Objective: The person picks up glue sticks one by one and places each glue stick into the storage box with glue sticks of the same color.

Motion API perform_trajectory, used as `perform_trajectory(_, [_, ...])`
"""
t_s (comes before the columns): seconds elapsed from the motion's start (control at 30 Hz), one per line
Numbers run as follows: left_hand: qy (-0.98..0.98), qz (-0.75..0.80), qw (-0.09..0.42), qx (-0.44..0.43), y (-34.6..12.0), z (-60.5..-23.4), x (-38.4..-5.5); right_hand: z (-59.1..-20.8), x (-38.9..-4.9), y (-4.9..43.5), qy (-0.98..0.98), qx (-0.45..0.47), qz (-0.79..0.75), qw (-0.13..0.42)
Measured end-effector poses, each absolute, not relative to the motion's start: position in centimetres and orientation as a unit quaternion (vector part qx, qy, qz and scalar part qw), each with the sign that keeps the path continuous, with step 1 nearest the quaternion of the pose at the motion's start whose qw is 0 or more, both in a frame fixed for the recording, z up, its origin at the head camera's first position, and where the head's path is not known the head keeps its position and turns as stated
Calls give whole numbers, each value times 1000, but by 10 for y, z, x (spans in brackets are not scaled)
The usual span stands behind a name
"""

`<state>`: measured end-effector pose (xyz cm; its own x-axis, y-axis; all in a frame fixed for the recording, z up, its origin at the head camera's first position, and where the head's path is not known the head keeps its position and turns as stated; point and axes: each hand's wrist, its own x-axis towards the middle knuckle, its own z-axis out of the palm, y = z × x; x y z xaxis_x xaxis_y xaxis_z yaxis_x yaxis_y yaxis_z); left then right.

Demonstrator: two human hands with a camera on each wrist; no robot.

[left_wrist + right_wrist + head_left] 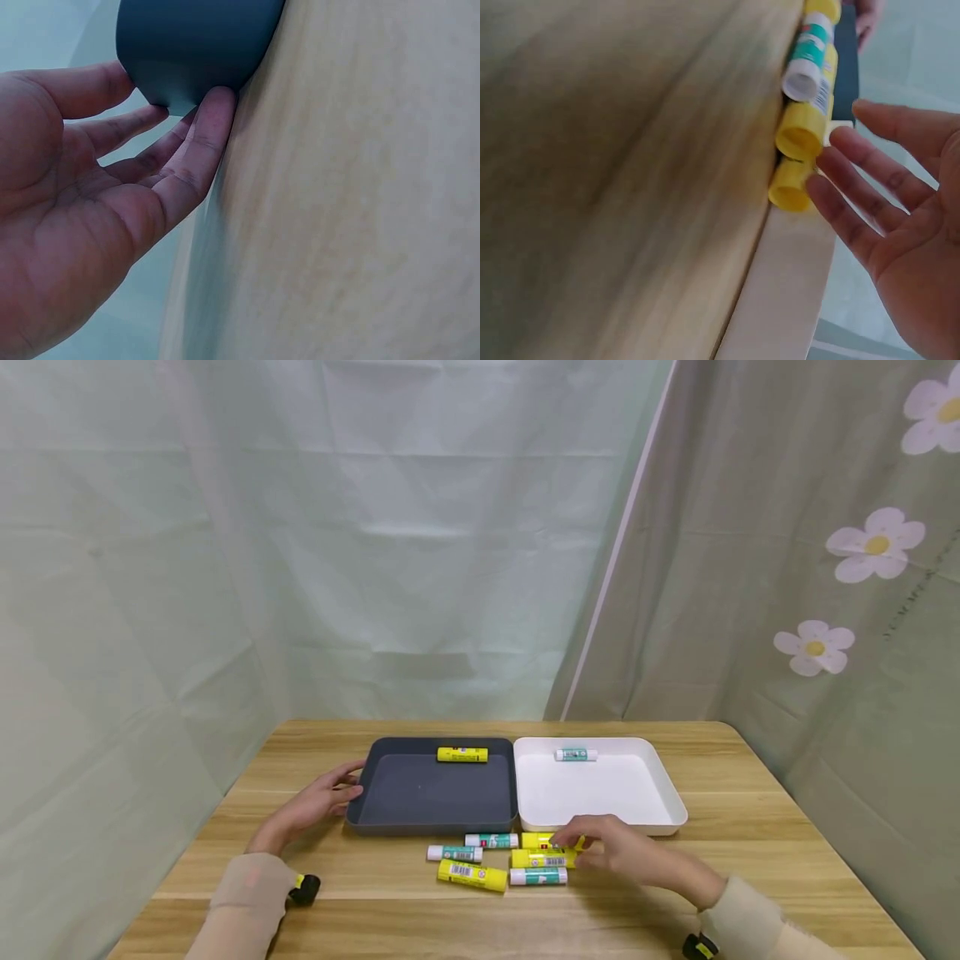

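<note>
My left hand [318, 797] rests its fingertips against the left end of a dark grey tray [435, 797], fingers fairly straight, as the left wrist view also shows. Over the front of the white tray [600, 792] reaches my right hand [622, 850], fingers loosely bent and spread. Its fingertips are right at two yellow glue sticks, a rear one [534, 840] and a front one [542, 858]; in the right wrist view their round ends [799, 135] lie beside the fingers, not gripped. A white-and-teal glue stick [538, 877] lies just in front of them.
Left of these lie two more white-and-teal glue sticks [492, 841] and a yellow one [472, 875]. The dark tray holds one yellow glue stick [462, 755]; the white tray holds a white-and-teal one [576, 755]. Both trays stand side by side on a wooden table [390, 910], curtains [420, 568] behind.
</note>
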<state>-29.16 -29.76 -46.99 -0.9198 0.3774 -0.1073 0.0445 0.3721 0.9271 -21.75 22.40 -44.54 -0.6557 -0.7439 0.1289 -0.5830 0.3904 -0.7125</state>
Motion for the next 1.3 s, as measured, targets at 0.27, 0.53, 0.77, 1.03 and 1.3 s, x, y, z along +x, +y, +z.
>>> perform_trajectory(0.27, [812,548,153,130,-297,-470,-292,-454,-214,217,841,-422,-336,49])
perform_trajectory(0.53, [815,545,152,131,-297,-470,-291,-455,-209,215,864,-425,-271,19])
perform_trajectory(0.77, [816,544,149,130,-297,-470,-292,-454,-206,220,879,-410,-244,8])
perform_trajectory(1.03, [819,541,148,126,-297,-470,-291,-456,-202,235,889,-396,-230,-11])
perform_trajectory(1.3, [818,540,150,130,-297,-470,-291,-456,-200,252,895,-381,-232,-20])
